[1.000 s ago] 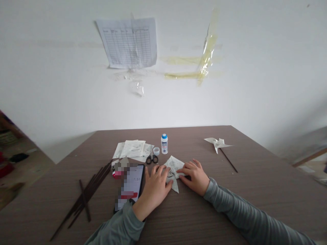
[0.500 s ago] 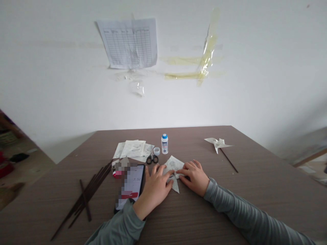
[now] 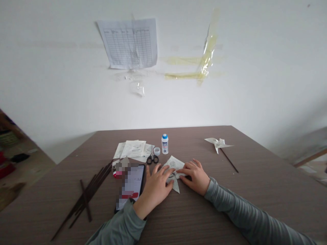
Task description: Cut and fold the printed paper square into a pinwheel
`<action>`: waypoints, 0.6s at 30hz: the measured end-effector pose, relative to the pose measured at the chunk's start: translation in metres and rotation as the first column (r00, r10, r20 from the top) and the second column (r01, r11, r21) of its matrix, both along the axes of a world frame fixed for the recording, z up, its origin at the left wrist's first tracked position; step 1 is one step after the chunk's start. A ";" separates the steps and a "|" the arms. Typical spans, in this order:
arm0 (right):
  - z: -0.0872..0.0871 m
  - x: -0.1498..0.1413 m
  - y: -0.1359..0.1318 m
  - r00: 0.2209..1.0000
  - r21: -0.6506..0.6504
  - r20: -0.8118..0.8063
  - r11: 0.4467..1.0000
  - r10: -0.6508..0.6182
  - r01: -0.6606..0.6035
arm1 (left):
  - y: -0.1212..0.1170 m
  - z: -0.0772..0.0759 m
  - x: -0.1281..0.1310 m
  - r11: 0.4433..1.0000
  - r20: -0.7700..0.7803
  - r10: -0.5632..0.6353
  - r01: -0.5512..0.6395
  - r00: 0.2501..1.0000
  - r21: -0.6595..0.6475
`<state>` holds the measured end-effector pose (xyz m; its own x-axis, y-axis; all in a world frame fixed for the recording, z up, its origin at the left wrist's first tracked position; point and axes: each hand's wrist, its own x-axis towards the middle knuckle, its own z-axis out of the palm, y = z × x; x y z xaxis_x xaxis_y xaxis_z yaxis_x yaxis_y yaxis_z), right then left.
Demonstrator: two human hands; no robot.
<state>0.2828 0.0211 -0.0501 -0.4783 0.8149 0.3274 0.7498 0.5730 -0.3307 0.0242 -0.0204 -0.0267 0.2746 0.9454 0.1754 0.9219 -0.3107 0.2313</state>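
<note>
A partly folded paper pinwheel (image 3: 175,185) with print on it lies flat on the table between my hands. My left hand (image 3: 156,186) rests over its left side, fingers spread, the index fingertip pressing near the middle. From the right, my right hand (image 3: 196,175) has its thumb and index finger closed around a folded blade, their tips near the centre. Part of the paper is hidden under my fingers. Just beyond it stand a white glue bottle (image 3: 165,145) with a blue cap, black-handled scissors (image 3: 152,159) and a roll of clear tape (image 3: 156,150).
A finished pinwheel (image 3: 218,144) on a brown stick (image 3: 230,160) lies at the right. Printed paper sheets (image 3: 133,149) are stacked at the back left. A phone (image 3: 133,180) lies beside my left wrist, with several dark sticks (image 3: 88,192) farther left. A wall (image 3: 163,109) rises behind the table.
Almost nothing differs. Both hands stay on the paper, with only a slight shift of the fingers near its centre.
</note>
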 end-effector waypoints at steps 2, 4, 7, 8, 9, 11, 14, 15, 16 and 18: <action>0.000 0.000 0.000 1.000 -0.011 0.012 1.000 0.002 -0.002 | 0.000 0.001 0.001 1.000 -0.005 0.007 -0.007 1.000 -0.001; 0.000 -0.001 0.001 1.000 -0.015 0.024 1.000 0.000 0.000 | 0.000 0.001 0.001 1.000 -0.005 0.014 -0.014 1.000 -0.006; 0.000 0.000 0.001 1.000 -0.003 0.027 1.000 0.010 -0.010 | 0.002 -0.001 0.000 1.000 -0.001 0.011 -0.011 1.000 -0.001; 0.000 0.000 0.001 1.000 0.002 0.022 1.000 0.014 -0.014 | 0.002 -0.002 -0.001 1.000 -0.004 0.004 -0.004 1.000 0.007; 0.000 0.000 0.001 1.000 0.002 0.017 1.000 0.019 -0.019 | 0.002 -0.003 -0.001 1.000 -0.008 -0.006 0.006 1.000 0.016; 0.001 0.000 0.001 1.000 -0.004 0.008 1.000 0.021 -0.021 | 0.003 -0.005 -0.002 0.999 -0.015 -0.018 0.019 1.000 0.035; 0.000 0.000 0.002 1.000 -0.003 -0.003 1.000 0.017 -0.017 | 0.003 -0.006 -0.001 0.999 -0.013 0.001 0.000 1.000 0.046; -0.001 0.000 0.002 1.000 0.004 -0.008 1.000 0.015 -0.015 | 0.003 -0.006 0.000 0.999 -0.009 0.015 -0.014 1.000 0.046; -0.002 0.000 0.002 1.000 0.012 -0.013 1.000 0.012 -0.012 | 0.003 -0.006 0.000 0.999 -0.006 0.027 -0.026 1.000 0.043; -0.002 0.000 0.003 1.000 0.019 -0.021 1.000 0.001 0.000 | 0.002 -0.003 0.002 0.999 -0.006 0.038 -0.038 0.999 0.035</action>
<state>0.2831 0.0238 -0.0526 -0.4717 0.8081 0.3528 0.7427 0.5797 -0.3351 0.0260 -0.0185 -0.0302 0.2402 0.9484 0.2070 0.9346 -0.2836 0.2148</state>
